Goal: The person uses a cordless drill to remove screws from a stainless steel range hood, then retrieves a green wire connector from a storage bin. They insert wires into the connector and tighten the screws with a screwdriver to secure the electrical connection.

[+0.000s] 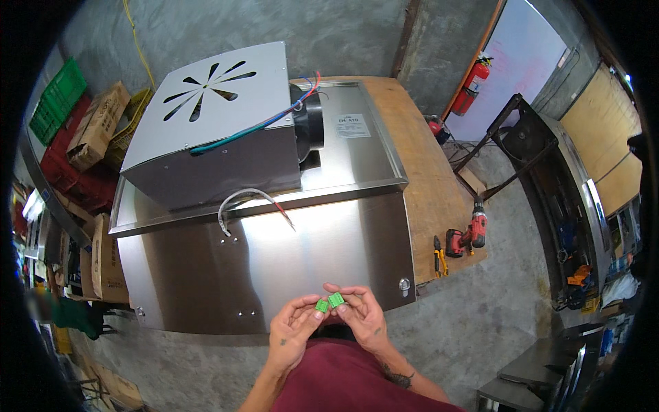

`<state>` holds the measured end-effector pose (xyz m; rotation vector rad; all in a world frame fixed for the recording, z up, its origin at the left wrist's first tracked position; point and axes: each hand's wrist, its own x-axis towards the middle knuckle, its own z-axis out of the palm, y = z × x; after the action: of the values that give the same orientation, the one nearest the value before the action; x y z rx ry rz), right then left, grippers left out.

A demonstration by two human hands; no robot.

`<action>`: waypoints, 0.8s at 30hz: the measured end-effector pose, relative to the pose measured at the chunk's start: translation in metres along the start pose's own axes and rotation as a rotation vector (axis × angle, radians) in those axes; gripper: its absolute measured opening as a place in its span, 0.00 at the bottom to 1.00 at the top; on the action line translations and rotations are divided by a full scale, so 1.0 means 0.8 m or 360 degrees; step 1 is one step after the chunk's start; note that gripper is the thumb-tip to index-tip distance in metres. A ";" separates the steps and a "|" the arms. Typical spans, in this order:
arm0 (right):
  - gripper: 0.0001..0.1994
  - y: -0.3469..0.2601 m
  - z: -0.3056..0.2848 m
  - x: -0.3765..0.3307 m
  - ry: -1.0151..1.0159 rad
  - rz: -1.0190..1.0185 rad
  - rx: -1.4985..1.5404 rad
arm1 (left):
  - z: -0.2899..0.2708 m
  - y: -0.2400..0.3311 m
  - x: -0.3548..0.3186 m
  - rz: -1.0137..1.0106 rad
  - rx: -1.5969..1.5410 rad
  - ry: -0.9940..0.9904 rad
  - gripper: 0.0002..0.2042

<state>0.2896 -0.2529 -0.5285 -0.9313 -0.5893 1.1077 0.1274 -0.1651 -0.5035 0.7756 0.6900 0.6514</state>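
My left hand [292, 328] and my right hand [364, 316] meet close to my chest, just in front of the near edge of a large stainless steel hood [206, 275]. Each pinches a small green plastic connector block: the left one [321, 306] and the right one [336, 299] touch side by side. On the hood stands a grey metal fan housing [213, 123] with slotted vents and a black motor [312, 123]. Blue, green and red wires [261, 125] run along the housing. A sheathed cable [250, 199] with a bare red tip curls on the steel sheet.
The hood lies on a wooden bench [425, 172]. A red cordless drill [470, 235] and yellow-handled pliers [438, 255] lie at the bench's right edge. Cardboard boxes [99, 123] and a green crate [58, 99] stand at left, a red fire extinguisher [472, 86] at the wall.
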 end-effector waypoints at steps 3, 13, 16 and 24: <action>0.17 -0.011 -0.013 -0.008 -0.0042 0.0012 0.0016 | 0.009 -0.014 -0.003 -0.0016 -0.0096 -0.0001 0.16; 0.17 -0.023 -0.053 -0.024 -0.0153 -0.0075 -0.0111 | 0.042 -0.028 -0.012 -0.0264 -0.0209 -0.0103 0.15; 0.17 -0.023 -0.062 -0.028 -0.0191 -0.0074 -0.0136 | 0.060 -0.024 -0.021 -0.0177 0.0079 -0.0102 0.15; 0.15 -0.036 -0.078 -0.042 -0.0307 0.0131 -0.0171 | 0.057 -0.035 -0.032 -0.0146 0.0282 -0.0111 0.15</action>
<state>0.3415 -0.3089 -0.5344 -0.9541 -0.7802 1.2589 0.1541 -0.2173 -0.4941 0.9202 0.7217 0.4821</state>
